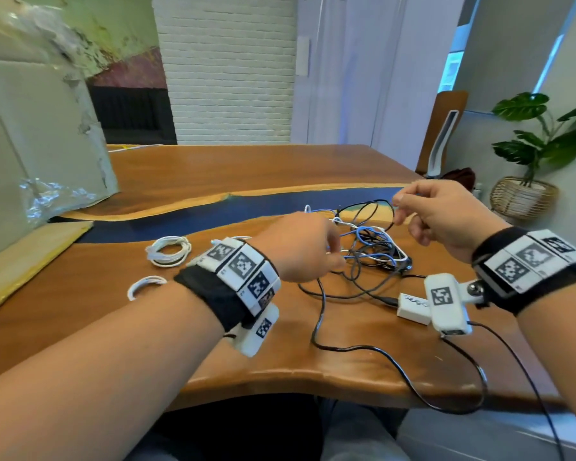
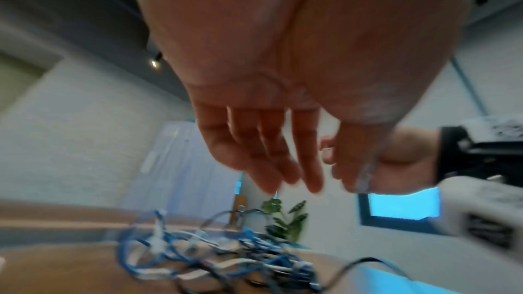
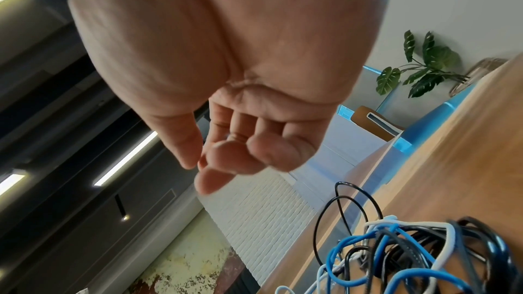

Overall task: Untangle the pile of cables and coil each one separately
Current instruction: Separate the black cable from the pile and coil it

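Note:
A tangle of blue, white and black cables [image 1: 369, 247] lies on the wooden table [image 1: 213, 171]. My left hand [image 1: 313, 251] hovers at its left edge; in the left wrist view its fingers [image 2: 271, 160] hang straight and relaxed above the pile [image 2: 212, 252], holding nothing. My right hand [image 1: 413, 207] is raised over the far right side of the tangle, by an upright black loop [image 1: 376, 207]. In the right wrist view its fingers [image 3: 234, 153] are loosely curled with no cable between them, above the cables [image 3: 410, 254]. Two white coils [image 1: 168, 251] [image 1: 145, 284] lie apart at the left.
A white adapter [image 1: 413, 307] lies near my right wrist, and a black cable [image 1: 446, 394] loops over the table's front edge. A large cardboard box [image 1: 30, 144] stands at the left. A potted plant [image 1: 526, 194] and a chair [image 1: 439, 134] stand beyond the right side.

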Available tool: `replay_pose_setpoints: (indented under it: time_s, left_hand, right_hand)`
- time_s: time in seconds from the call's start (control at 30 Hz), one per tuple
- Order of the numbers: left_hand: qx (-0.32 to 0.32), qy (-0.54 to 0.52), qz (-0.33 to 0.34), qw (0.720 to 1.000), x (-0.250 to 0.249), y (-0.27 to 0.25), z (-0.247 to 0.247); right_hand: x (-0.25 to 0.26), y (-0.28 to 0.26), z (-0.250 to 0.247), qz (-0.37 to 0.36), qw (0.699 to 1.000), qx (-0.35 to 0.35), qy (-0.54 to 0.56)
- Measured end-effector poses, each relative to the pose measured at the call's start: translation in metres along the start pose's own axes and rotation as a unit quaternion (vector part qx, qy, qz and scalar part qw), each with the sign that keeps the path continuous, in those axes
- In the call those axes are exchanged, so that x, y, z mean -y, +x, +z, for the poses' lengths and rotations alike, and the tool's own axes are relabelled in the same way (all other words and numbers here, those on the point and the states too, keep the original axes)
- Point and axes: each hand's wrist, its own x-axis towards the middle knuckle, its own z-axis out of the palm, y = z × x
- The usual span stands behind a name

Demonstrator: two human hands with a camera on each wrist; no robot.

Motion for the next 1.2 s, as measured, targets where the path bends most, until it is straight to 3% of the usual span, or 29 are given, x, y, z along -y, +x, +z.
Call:
replay_pose_setpoints:
  time_s: [0.13, 0.23, 0.33, 0.43, 0.5, 0.67, 0.77, 0.83, 0.9, 0.93, 1.0, 1.07, 1.2]
  left_hand:
    - [0.203, -0.119, 0.104, 0.967, -0.039, -0.013, 0.027]
    - [0.251, -0.046, 0.131, 0.958, -0.045, -0.015, 0.055]
    - [0.191, -0.023, 0.117, 0.974, -0.034, -0.004, 0.059]
    - [0.055, -0.054, 0.072, 0.994, -0.021, 0.010, 0.042]
    - [-0.041, -0.098, 0.035, 0.994, -0.013, 0.015, 0.028]
    - [-0.248, -0.239, -0.002, 0.939, 0.003, 0.021, 0.003]
    - [-0.318, -0.298, -0.007, 0.900, 0.008, 0.022, -0.013]
    - [-0.331, -0.313, -0.008, 0.890, 0.012, 0.020, -0.021]
    - [-0.311, -0.296, -0.016, 0.903, 0.019, 0.018, -0.025]
    - [-0.292, -0.283, -0.022, 0.913, 0.022, 0.016, -0.025]
    - [-0.269, -0.272, -0.032, 0.923, 0.028, 0.011, -0.023]
    - [-0.259, -0.283, -0.036, 0.923, 0.032, 0.005, -0.023]
    - [-0.215, -0.287, -0.029, 0.933, 0.031, -0.007, -0.016]
  right_hand:
    - [0.003, -0.006, -0.013, -0.031, 0.997, -0.072, -0.006]
    - [0.001, -0.015, -0.024, -0.017, 0.998, -0.052, -0.028]
    - [-0.003, -0.025, -0.031, 0.026, 0.995, 0.047, -0.082]
    - [-0.011, -0.037, -0.032, 0.067, 0.966, 0.182, -0.171]
    - [-0.016, -0.046, -0.028, 0.062, 0.946, 0.236, -0.214]
    - [-0.018, -0.062, -0.013, 0.051, 0.959, 0.244, -0.133]
    - [-0.014, -0.062, -0.019, 0.029, 0.978, 0.159, -0.134]
    - [-0.011, -0.059, -0.028, 0.005, 0.986, 0.024, -0.163]
    - [-0.008, -0.053, -0.044, -0.037, 0.982, -0.104, -0.154]
    - [-0.006, -0.050, -0.052, -0.049, 0.977, -0.134, -0.160]
    - [-0.010, -0.042, -0.065, -0.036, 0.970, -0.128, -0.202]
    - [-0.021, -0.037, -0.072, 0.036, 0.960, -0.080, -0.265]
    - [-0.050, -0.031, -0.066, 0.167, 0.878, 0.037, -0.448]
